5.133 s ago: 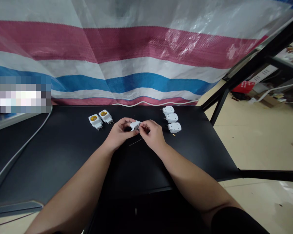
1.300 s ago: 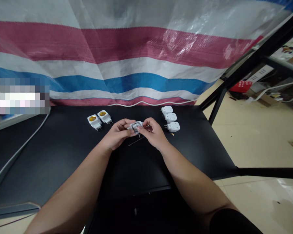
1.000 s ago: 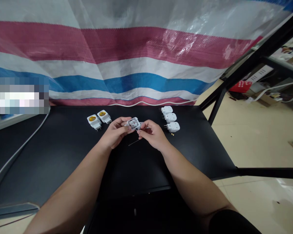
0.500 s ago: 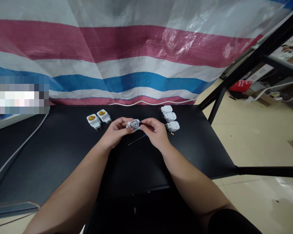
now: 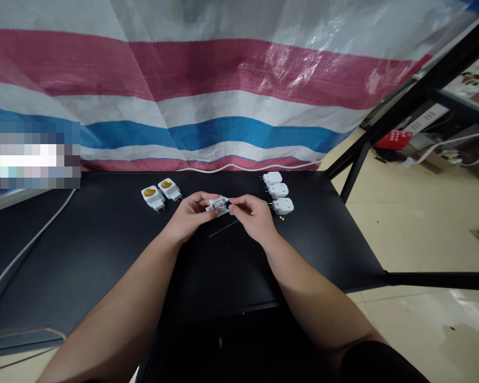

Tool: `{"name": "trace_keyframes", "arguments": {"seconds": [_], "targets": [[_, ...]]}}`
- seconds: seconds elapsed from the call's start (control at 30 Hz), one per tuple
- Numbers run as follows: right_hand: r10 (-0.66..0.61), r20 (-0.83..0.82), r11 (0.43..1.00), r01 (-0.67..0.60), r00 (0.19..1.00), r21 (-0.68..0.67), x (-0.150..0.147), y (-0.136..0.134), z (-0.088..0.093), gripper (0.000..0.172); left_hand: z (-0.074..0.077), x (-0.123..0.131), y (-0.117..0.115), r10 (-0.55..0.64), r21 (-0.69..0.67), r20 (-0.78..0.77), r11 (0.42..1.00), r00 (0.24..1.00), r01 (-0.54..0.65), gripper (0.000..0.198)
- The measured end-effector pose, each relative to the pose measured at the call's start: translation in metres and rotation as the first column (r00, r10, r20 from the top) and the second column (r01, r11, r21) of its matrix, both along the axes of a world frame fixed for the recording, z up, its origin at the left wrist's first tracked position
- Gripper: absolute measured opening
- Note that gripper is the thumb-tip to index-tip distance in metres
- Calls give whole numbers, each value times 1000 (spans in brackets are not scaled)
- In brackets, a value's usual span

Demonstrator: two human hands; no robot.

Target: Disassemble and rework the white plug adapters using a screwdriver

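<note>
Between my hands, just above the black table, is an opened white plug housing (image 5: 219, 204) with clear or metallic parts inside. My left hand (image 5: 189, 217) is closed on its left end, thumb in front and fingers behind. The fingertips of my right hand (image 5: 255, 217) are pinched together at its right edge; what they hold is hidden. Below them a thin screwdriver (image 5: 222, 229) lies on the table, its blue handle partly under my right hand. Small brass-coloured pieces (image 5: 281, 218) lie right of that hand.
Two white plug-in units (image 5: 155, 199) with round yellow faces lie to the left on the table (image 5: 115, 239). Three white plug units (image 5: 283, 206) form a column at right, prongs leftward. A striped tarp (image 5: 207, 127) hangs behind. A grey cable (image 5: 35, 239) crosses the left side.
The housing has tilted slightly between my fingers, and my right fingertips have shifted a little at its right edge. The other things on the table stay where they were.
</note>
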State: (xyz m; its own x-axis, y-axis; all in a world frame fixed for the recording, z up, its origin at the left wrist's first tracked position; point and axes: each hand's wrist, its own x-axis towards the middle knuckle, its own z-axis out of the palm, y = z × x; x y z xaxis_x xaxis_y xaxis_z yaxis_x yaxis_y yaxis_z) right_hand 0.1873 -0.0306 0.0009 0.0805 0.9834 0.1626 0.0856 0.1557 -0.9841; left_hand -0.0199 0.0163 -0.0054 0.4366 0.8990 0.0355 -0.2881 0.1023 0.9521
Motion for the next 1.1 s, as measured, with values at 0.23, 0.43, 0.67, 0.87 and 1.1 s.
{"name": "trace_keyframes", "arguments": {"seconds": [0.23,0.43,0.67,0.87,1.1], "targets": [[60,-46,998,-60,997,-1,-1,1,-1,20,6,1,-3,-39,-57,36,998,999,41,40],[167,-20,984,-168,986,-61,3,2,7,27,12,1,-6,-102,-120,68,987,992,109,38],[193,-72,978,-198,979,-67,4,3,8,23,13,2,-8,-149,-116,58,981,987,155,38],[85,-63,995,-88,994,-46,3,1,2,23,12,1,-10,-107,66,-68,992,992,112,60],[83,-20,993,-85,996,-81,1,-1,-3,31,5,0,-9,59,317,-304,947,951,43,51]]}}
